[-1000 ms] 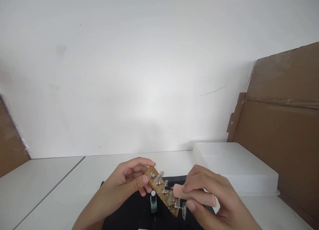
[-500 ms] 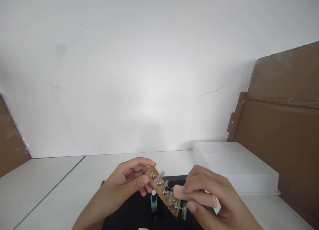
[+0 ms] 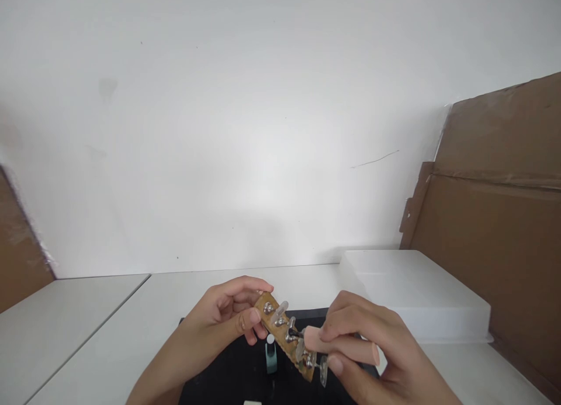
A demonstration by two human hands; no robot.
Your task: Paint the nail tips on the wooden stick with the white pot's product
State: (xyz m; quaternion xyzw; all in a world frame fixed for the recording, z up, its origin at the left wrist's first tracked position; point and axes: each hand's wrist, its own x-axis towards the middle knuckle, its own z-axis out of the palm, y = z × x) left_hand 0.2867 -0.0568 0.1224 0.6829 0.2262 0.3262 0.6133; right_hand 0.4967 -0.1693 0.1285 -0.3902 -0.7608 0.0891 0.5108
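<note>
Between the thumb and fingers of my left hand (image 3: 232, 311) is the upper end of a brown, wood-like strip (image 3: 293, 353), tilted down to the right. Small metal holders stand along it, carrying several clear nail tips (image 3: 279, 313). My right hand (image 3: 372, 341) pinches the thick pink handle of a nail polish brush (image 3: 337, 345). Its dark bristle end is at one of the middle nail tips; whether it touches, I cannot tell. Just under the strip stands a small teal bottle (image 3: 271, 360) with a white top.
A black mat (image 3: 228, 370) lies beneath my hands on the white table (image 3: 96, 329). At the right stands a translucent white plastic box (image 3: 416, 294). Brown cardboard (image 3: 491, 229) rises along the right side, with more cardboard (image 3: 20, 253) at the left. Behind is a white wall (image 3: 263, 130).
The strip and the brush have shifted very slightly to the left. Both hands keep their grip.
</note>
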